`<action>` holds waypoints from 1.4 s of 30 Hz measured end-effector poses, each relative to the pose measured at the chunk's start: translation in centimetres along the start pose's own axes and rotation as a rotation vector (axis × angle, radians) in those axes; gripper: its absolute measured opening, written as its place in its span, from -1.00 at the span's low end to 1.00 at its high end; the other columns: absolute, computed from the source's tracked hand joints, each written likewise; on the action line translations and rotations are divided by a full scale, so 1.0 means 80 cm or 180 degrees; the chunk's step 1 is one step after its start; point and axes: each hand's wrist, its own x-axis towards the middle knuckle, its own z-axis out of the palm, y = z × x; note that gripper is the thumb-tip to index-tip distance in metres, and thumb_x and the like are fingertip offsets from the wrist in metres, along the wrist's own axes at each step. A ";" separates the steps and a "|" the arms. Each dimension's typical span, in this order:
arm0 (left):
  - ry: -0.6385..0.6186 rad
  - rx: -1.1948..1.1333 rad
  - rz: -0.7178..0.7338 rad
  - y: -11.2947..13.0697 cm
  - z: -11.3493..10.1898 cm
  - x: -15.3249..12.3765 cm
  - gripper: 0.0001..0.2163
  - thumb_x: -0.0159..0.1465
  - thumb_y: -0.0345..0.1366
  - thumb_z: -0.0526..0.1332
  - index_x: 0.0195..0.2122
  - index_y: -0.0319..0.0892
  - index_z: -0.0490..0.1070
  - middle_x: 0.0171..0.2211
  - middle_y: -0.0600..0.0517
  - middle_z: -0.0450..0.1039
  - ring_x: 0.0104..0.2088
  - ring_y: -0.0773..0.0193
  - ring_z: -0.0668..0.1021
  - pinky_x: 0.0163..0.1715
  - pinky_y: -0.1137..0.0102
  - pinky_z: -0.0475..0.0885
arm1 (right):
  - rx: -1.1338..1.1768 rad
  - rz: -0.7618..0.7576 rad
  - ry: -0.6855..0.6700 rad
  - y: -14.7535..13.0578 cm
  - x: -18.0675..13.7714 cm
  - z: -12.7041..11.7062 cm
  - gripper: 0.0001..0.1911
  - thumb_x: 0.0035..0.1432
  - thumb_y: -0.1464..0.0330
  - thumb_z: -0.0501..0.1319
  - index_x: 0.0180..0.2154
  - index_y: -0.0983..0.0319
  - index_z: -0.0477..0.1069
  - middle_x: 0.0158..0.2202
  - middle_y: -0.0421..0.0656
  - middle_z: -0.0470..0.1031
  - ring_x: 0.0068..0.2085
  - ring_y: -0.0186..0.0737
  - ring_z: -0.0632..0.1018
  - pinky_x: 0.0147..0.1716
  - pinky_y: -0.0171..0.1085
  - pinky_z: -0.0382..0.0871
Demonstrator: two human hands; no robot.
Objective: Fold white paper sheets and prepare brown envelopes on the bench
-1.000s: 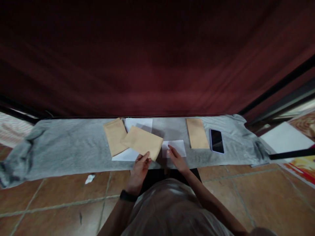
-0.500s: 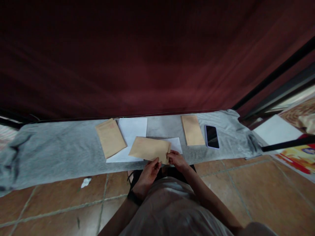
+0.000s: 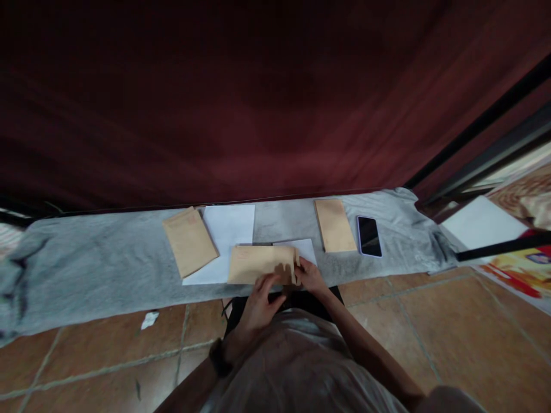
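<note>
A brown paper envelope [image 3: 253, 265] lies crosswise at the front edge of the cloth-covered surface, partly over white paper. My right hand [image 3: 310, 276] pinches its right end, where a narrow flap stands up. Fingers apart, my left hand [image 3: 260, 304] is at the envelope's lower edge and casts a shadow on it; whether the fingertips touch the paper I cannot tell. A white sheet [image 3: 230, 226] lies behind and to the left, and a smaller white paper [image 3: 303, 248] shows behind the envelope's right end.
More brown envelopes lie at the left [image 3: 190, 244] and right [image 3: 336, 225]. A phone [image 3: 369, 236] sits right of them on the grey cloth [image 3: 107, 258]. A dark red curtain [image 3: 275, 115] hangs behind. A white scrap [image 3: 149, 320] is on the tiled floor [image 3: 107, 355].
The held envelope has turned to lie straighter and lower. My left hand has let go of its lower edge and spread its fingers. My right hand keeps hold of the right end.
</note>
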 end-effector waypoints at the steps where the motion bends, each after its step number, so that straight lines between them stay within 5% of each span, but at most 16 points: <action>1: 0.0047 0.0667 0.0412 0.001 -0.011 0.009 -0.42 0.17 -0.21 0.38 0.23 -0.05 0.34 0.32 -0.17 0.28 0.34 -0.10 0.29 0.31 -0.05 0.18 | 0.0041 -0.0038 -0.0023 0.000 -0.002 0.000 -0.72 0.16 0.31 0.10 -0.15 0.21 0.51 -0.21 -0.16 0.61 -0.18 -0.15 0.56 -0.13 -0.27 0.42; 3: -0.0024 0.1708 0.0938 -0.001 -0.031 0.029 -0.15 0.10 -0.20 0.44 0.39 -0.04 0.10 0.48 -0.22 -0.11 0.45 -0.20 0.00 0.36 -0.19 -0.07 | 0.0208 -0.0114 -0.0081 -0.002 -0.006 0.000 -0.70 0.18 0.28 0.09 -0.14 0.21 0.51 -0.19 -0.17 0.61 -0.15 -0.14 0.55 -0.11 -0.26 0.42; 6: -0.0205 0.2451 0.1233 -0.008 -0.045 0.055 0.07 0.01 -0.12 0.51 0.46 -0.07 -0.08 0.49 -0.30 -0.33 0.46 -0.28 -0.11 0.34 -0.26 -0.19 | 0.0450 -0.0162 -0.0119 -0.004 -0.010 -0.001 -0.68 0.16 0.25 0.11 -0.11 0.19 0.51 -0.17 -0.20 0.60 -0.12 -0.12 0.54 -0.08 -0.24 0.42; 12: -0.0605 0.2176 0.1377 -0.013 -0.038 0.065 0.18 -0.08 -0.03 0.53 0.47 -0.11 -0.14 0.47 -0.33 -0.16 0.45 -0.29 -0.09 0.34 -0.26 -0.27 | 0.0700 0.0019 -0.0103 0.002 -0.019 -0.016 -0.73 0.09 0.25 0.17 -0.21 0.19 0.53 -0.30 -0.23 0.55 -0.24 -0.18 0.51 -0.17 -0.28 0.41; 16: -0.0765 0.2001 0.1328 -0.010 -0.038 0.062 0.20 -0.08 0.00 0.53 0.48 -0.08 -0.17 0.48 -0.32 -0.25 0.46 -0.28 -0.09 0.35 -0.22 -0.19 | 0.0789 0.0096 -0.0204 0.001 -0.025 -0.022 -0.74 0.08 0.24 0.20 -0.22 0.22 0.52 -0.36 -0.24 0.52 -0.30 -0.23 0.48 -0.27 -0.31 0.38; 20: -0.0633 0.2145 0.1358 -0.009 -0.040 0.059 0.13 -0.03 -0.01 0.51 0.47 -0.07 -0.11 0.48 -0.29 -0.24 0.45 -0.29 -0.05 0.35 -0.23 -0.22 | 0.0858 0.0063 -0.0193 -0.003 -0.027 -0.022 -0.73 0.05 0.26 0.18 -0.23 0.23 0.51 -0.37 -0.25 0.51 -0.31 -0.24 0.48 -0.27 -0.31 0.37; 29: -0.0316 0.2225 0.1536 -0.007 -0.033 0.060 -0.04 0.05 -0.16 0.44 0.44 -0.09 0.01 0.34 -0.26 0.18 0.35 -0.24 0.21 0.38 -0.18 -0.21 | 0.0267 0.0442 0.0350 0.017 -0.018 -0.013 -0.79 0.01 0.26 0.19 -0.28 0.19 0.43 -0.46 -0.24 0.47 -0.39 -0.24 0.45 -0.37 -0.32 0.35; 36: -0.0324 0.1976 0.1261 -0.003 -0.022 0.070 -0.07 0.07 -0.21 0.45 0.43 -0.06 0.05 0.37 -0.23 0.14 0.38 -0.24 0.17 0.38 -0.17 -0.27 | -0.0432 -0.0193 0.1103 -0.001 -0.041 -0.043 -0.73 0.22 0.22 0.13 -0.12 0.16 0.48 -0.12 -0.03 0.54 -0.22 -0.14 0.54 -0.15 -0.19 0.42; 38: -0.0399 0.1891 0.1233 0.001 -0.020 0.071 -0.09 0.09 -0.20 0.45 0.43 -0.04 0.05 0.38 -0.20 0.12 0.39 -0.22 0.14 0.38 -0.16 -0.28 | -0.0258 -0.0184 0.0820 -0.007 -0.043 -0.053 -0.73 0.23 0.20 0.13 -0.14 0.16 0.52 -0.19 -0.06 0.56 -0.21 -0.11 0.55 -0.13 -0.18 0.43; 42: -0.0635 0.1882 0.1348 0.016 -0.019 0.066 -0.10 0.10 -0.28 0.42 0.44 0.01 0.02 0.38 -0.16 0.12 0.40 -0.19 0.12 0.38 -0.18 -0.25 | 0.0395 0.0117 -0.0451 -0.016 -0.041 -0.063 -0.75 0.16 0.16 0.20 -0.32 0.15 0.57 -0.38 -0.13 0.57 -0.25 -0.06 0.57 -0.16 -0.14 0.47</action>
